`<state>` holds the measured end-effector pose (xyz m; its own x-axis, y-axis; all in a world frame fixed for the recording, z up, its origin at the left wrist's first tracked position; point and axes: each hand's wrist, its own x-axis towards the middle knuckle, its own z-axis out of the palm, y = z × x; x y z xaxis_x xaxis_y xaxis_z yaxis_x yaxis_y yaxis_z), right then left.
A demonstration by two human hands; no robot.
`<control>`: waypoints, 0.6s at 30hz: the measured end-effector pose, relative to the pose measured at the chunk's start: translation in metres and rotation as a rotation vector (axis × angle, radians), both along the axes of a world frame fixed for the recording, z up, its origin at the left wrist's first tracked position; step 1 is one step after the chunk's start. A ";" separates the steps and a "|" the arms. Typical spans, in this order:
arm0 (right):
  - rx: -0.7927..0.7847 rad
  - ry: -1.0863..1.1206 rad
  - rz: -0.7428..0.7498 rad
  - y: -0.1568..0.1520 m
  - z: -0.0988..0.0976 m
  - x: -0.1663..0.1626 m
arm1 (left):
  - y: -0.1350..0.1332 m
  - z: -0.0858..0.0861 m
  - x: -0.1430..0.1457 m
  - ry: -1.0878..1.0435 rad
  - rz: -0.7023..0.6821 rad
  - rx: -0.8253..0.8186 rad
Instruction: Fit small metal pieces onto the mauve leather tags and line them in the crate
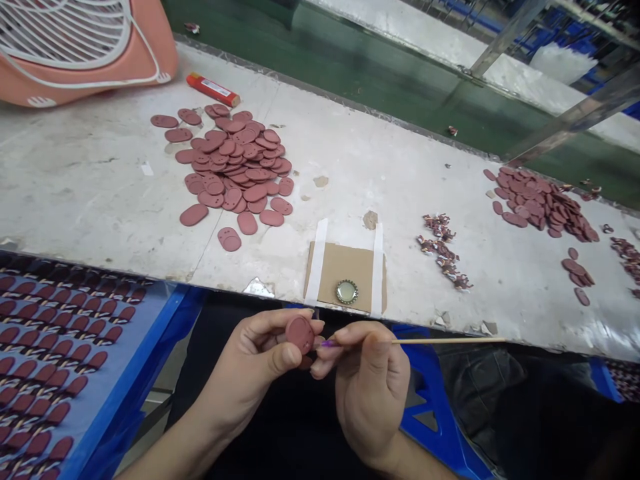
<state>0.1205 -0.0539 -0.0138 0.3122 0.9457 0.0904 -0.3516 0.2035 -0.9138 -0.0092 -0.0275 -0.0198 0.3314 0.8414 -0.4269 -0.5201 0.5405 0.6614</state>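
My left hand (pixel 260 357) pinches a reddish-brown oval disc (pixel 300 333) with small holes, held tilted toward me just below the table edge. In my right hand (pixel 373 383) is a thin wooden stick (pixel 450 341), lying nearly level and pointing right. Something purple shows at my right fingertips beside the disc; whether it belongs to the stick, I cannot tell. An upturned bottle cap (pixel 347 291) with pale contents sits beyond my hands on a piece of cardboard (pixel 345 263), which is fixed down with white tape strips (pixel 317 263).
A big pile of matching discs (pixel 240 160) lies at the back left, near a red-and-yellow box (pixel 213 89) and an orange fan (pixel 90 50). More discs (pixel 543 203) and small figure-like parts (pixel 445 250) lie right. A blue-edged tray (pixel 55 360) with rows of discs stands lower left.
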 end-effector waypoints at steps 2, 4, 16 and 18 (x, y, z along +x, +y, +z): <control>0.027 0.022 -0.030 0.001 0.001 0.002 | 0.000 0.000 0.000 -0.005 -0.013 -0.026; 0.052 0.014 -0.057 0.003 0.003 0.004 | 0.001 0.000 0.000 -0.014 -0.023 -0.048; 0.154 -0.314 -0.007 -0.001 -0.002 0.014 | -0.001 -0.005 -0.002 -0.060 -0.038 0.034; 0.165 -0.349 -0.001 -0.001 -0.002 0.015 | -0.001 -0.006 -0.003 -0.064 -0.044 0.041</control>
